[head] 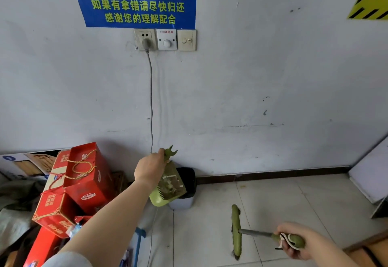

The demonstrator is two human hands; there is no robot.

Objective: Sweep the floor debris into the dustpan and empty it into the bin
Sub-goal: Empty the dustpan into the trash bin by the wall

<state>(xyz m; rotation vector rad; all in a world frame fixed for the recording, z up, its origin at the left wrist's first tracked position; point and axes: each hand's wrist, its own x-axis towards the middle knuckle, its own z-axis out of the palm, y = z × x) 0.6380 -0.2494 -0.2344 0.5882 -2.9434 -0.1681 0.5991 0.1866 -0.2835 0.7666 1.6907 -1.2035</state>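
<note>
My left hand grips the top of the green dustpan's handle and holds the dustpan raised and tilted, right over a small bin with a black liner that stands against the wall. Debris and scraps of paper lie inside the pan. My right hand holds the handle end of a green broom, low at the right. The broom head rests on the pale tiled floor, to the right of the bin.
Red gift boxes are stacked at the left beside the bin. A grey cable runs down the wall from a socket to the floor behind the dustpan. A white panel leans at the right.
</note>
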